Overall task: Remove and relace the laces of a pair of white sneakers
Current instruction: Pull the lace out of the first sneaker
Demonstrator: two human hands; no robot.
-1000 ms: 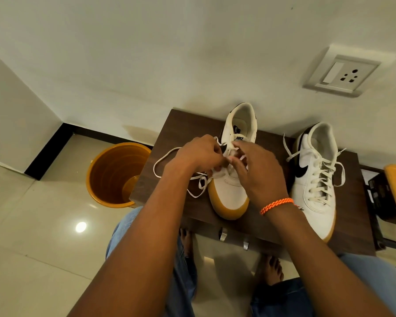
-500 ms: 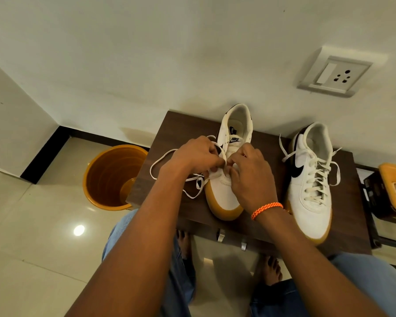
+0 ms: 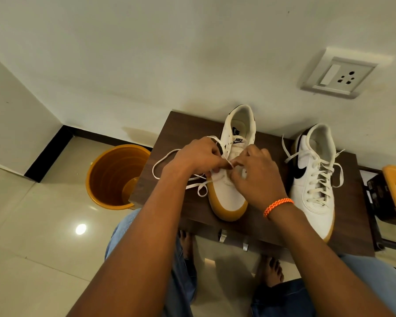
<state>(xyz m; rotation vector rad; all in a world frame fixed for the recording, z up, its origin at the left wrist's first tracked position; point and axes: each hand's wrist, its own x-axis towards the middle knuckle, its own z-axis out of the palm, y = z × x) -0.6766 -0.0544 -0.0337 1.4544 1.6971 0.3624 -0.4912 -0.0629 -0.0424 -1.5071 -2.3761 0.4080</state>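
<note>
1. White flat shoelace (image 3: 169, 156) is seen looping loose over the left part of the dark brown wooden bench top (image 3: 183, 126), beside the orange plastic bucket (image 3: 114, 177) on the tiled floor.
2. Left hand (image 3: 197, 156) is held over the lace holes, its fingers curled and pinching the lace.
3. White leather sneaker with a tan gum sole (image 3: 231, 195) is set mid-bench, toe toward the person, mostly unlaced.
4. Right hand (image 3: 256, 177), with an orange braided wristband (image 3: 278, 205), is curled against the same lace by the eyelets.
5. Second white sneaker with a black swoosh (image 3: 313, 179) is placed further right, fully laced.
</note>
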